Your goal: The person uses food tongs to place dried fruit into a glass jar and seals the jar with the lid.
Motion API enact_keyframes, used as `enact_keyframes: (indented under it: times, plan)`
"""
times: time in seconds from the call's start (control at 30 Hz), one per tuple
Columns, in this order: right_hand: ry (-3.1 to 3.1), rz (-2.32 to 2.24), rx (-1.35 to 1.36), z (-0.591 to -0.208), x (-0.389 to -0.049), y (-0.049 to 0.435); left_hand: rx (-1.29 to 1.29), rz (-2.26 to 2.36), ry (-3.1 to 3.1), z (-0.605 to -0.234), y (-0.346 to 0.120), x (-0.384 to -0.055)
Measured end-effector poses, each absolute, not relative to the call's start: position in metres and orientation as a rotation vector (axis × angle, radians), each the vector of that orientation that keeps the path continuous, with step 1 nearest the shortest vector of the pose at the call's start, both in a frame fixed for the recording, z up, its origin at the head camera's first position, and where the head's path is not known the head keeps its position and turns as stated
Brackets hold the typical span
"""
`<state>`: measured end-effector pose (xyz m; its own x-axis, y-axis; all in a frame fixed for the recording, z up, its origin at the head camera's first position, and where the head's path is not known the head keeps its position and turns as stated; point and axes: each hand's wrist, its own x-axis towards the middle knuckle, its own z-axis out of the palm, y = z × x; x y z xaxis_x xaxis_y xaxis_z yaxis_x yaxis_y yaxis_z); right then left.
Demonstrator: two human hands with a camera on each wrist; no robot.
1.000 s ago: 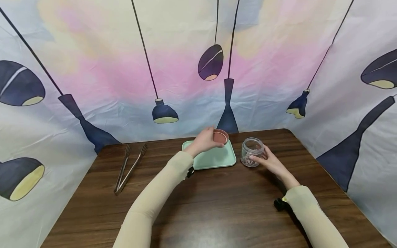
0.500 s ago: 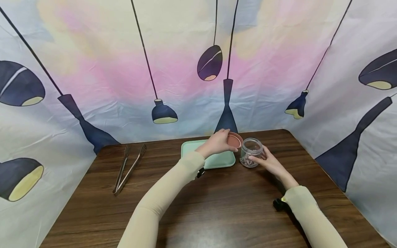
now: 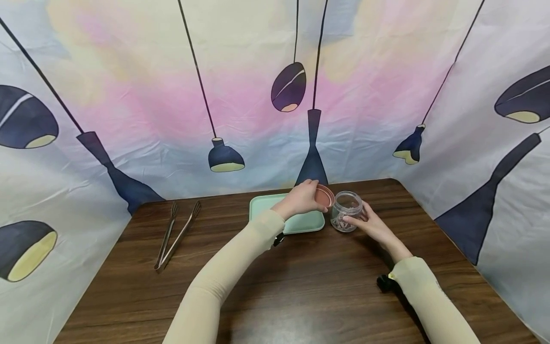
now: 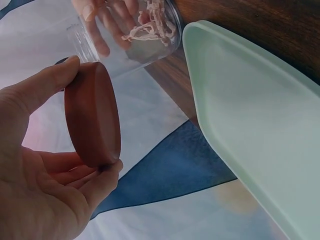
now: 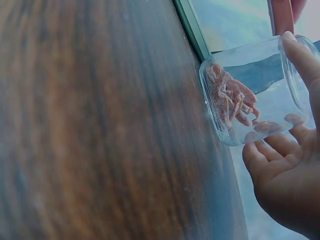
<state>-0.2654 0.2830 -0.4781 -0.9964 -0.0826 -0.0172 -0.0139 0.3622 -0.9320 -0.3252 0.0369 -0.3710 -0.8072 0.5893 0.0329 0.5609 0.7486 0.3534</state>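
My left hand (image 3: 301, 197) pinches a reddish-brown round jar lid (image 4: 92, 115) by its edge, thumb on one side and fingers on the other. The lid is tilted, its inner side turned towards the clear jar (image 3: 345, 205), close to the left of the jar's rim. With thumb and fingers around its side, my right hand (image 3: 373, 228) grips that jar, which stands uncovered on the table. Pale pinkish, powdery strips (image 5: 230, 97) lie in a small heap at the jar's bottom.
A mint-green tray (image 3: 307, 222) lies just left of the jar, partly hidden by the left hand. Metal tongs (image 3: 172, 243) rest spread on the left of the dark wooden table (image 3: 301, 286). A cloth printed with lamps (image 3: 258, 95) hangs behind the table.
The left hand has carried the lid rightward from over the tray to beside the jar's rim, mostly in the first half second. The right hand has kept its grip on the jar.
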Motion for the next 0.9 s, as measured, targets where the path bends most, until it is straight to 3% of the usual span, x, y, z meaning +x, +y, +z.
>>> enact_keyframes:
  times: [0.9]
  plan:
    - [2.48, -1.741, -0.108, -0.48, -0.266, 0.286, 1.113, 0.835, 2.794, -0.361, 0.063, -0.329]
